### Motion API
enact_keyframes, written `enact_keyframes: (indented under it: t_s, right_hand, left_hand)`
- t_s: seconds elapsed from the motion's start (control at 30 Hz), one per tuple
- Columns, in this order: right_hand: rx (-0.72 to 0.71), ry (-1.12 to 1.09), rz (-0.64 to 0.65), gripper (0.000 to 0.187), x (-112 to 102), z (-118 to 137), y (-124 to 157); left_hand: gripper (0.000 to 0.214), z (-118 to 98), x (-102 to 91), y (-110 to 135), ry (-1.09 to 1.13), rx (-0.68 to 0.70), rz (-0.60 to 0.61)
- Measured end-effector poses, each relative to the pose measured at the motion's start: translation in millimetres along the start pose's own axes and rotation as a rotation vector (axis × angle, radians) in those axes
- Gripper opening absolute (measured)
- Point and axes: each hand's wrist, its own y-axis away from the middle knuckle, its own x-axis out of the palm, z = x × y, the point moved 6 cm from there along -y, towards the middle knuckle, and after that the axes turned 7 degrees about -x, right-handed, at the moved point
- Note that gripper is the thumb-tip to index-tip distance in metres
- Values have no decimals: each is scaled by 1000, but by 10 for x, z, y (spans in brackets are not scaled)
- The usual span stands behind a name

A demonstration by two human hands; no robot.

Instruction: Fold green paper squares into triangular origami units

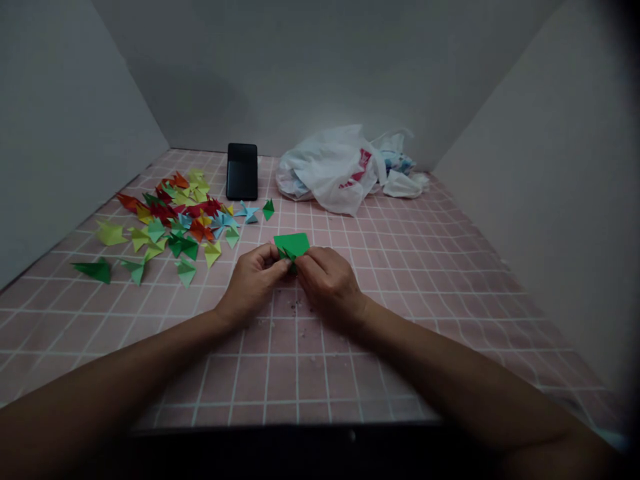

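Your left hand [251, 283] and right hand [330, 283] pinch a folded green paper [293, 245] above a pink grid mat [300, 380].

Both hands are closed narrow, holding the lower folded corner between thumbs and fingers, while the paper's flat top stands clear above them. Keeping both grips close and firm helps hold the layers aligned. Paper crumbs [295, 310] lie just below the folded green paper. Farther left of it spreads a pile of folded paper pieces [173, 223] in red, yellow, green and blue. Beyond it, toward the back wall, are a black phone [242, 171] and, slightly right, a white plastic bag [327, 170].
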Motion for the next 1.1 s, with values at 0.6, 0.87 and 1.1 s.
enact_keyframes:
  t_s: [0.6,0.87,1.1]
  right_hand:
    - [775,-961,-127,18,218,-386,205]
    - [1121,-1552,-45,27,502,-240,291]
    - [1130,-1587,12,28,520,-200,313]
  left_hand:
    - [27,-43,-116,-55,163,-69,-83]
    - [28,-93,-119,-47,58,-14,-112]
    - [26,-91,-88,-4,-10,-14,-110]
